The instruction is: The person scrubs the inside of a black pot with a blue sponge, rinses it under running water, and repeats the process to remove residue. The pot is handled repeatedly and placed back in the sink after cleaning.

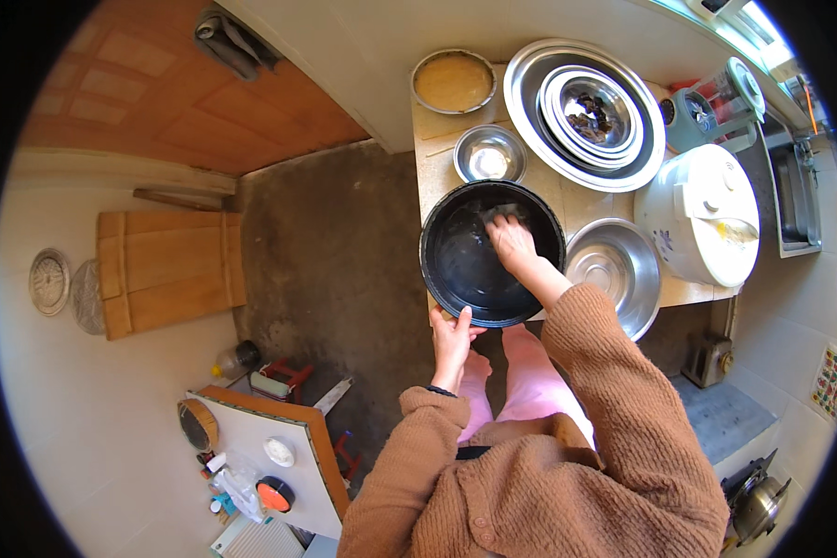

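Note:
A round black pan point(471, 258) rests at the near left edge of the table, partly over its rim. My left hand point(453, 342) grips the pan's near edge, thumb on the rim. Inside the pan, my right hand point(510, 240) presses a thin, dark or translucent cloth-like piece point(506, 211) against the far part; its exact kind is unclear. Behind the pan stands a small steel bowl point(490, 155), and to its right a larger steel basin point(624, 268). A round tin with a yellowish filling point(455, 82) sits at the far left corner.
Nested steel basins point(523, 132), the top one holding dark pieces point(589, 118), stand at the back. A white lidded appliance point(697, 216) and a blender point(715, 108) are at the right. A sink point(795, 188) lies beyond. A white-topped side table point(251, 432) is at lower left.

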`<state>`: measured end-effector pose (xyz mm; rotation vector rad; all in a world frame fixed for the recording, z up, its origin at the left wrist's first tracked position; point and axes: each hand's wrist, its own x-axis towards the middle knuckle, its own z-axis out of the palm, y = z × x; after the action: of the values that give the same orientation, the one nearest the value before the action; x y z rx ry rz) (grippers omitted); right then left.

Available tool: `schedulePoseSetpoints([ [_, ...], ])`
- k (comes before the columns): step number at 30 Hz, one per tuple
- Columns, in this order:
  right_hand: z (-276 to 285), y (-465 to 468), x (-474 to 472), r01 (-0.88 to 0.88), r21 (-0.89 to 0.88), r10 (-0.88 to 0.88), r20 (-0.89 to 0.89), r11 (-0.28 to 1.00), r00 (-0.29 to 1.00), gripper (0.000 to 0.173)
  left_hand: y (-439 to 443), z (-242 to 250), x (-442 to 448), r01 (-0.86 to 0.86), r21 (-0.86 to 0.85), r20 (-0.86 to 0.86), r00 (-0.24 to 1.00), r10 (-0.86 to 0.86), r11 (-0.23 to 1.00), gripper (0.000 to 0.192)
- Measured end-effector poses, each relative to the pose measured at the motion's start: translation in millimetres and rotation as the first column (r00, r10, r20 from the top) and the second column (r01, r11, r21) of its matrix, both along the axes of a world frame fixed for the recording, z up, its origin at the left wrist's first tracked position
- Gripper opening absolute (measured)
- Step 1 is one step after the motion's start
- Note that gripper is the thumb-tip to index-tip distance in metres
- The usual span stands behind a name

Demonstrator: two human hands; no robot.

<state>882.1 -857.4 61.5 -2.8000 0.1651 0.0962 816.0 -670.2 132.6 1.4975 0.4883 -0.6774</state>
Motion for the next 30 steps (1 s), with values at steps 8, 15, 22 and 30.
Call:
schedulePoseSetpoints([
  [8, 22.1, 20.0, -41.8, -0.343, 0.082, 0.306, -0.674, 0.936, 0.673, 0.028, 17.6, 10.9, 76.1, 0.174, 0.635, 0.339, 0.813, -0.474, 0.753, 0.041],
  [15, 24.9, 85.3, -27.4, 0.118, 0.680, 0.130, -0.303, 0.724, 0.944, 0.036, 19.0, 7.5, 75.5, 0.194, 0.705, 0.303, 0.788, -0.537, 0.682, 0.050],
  [22, 12.0, 51.5, 40.8, -0.002, 0.576, -0.389, -0.549, -0.818, 0.740, 0.017, 21.3, 3.0, 52.7, 0.220, 0.562, 0.265, 0.865, -0.425, 0.798, 0.056],
  [30, -7.4, 31.1, 24.3, -0.329, 0.358, -0.485, -0.677, -0.874, 0.553, 0.008, 21.6, 7.1, 23.0, 0.210, 0.352, 0.222, 0.928, -0.299, 0.912, 0.057],
])
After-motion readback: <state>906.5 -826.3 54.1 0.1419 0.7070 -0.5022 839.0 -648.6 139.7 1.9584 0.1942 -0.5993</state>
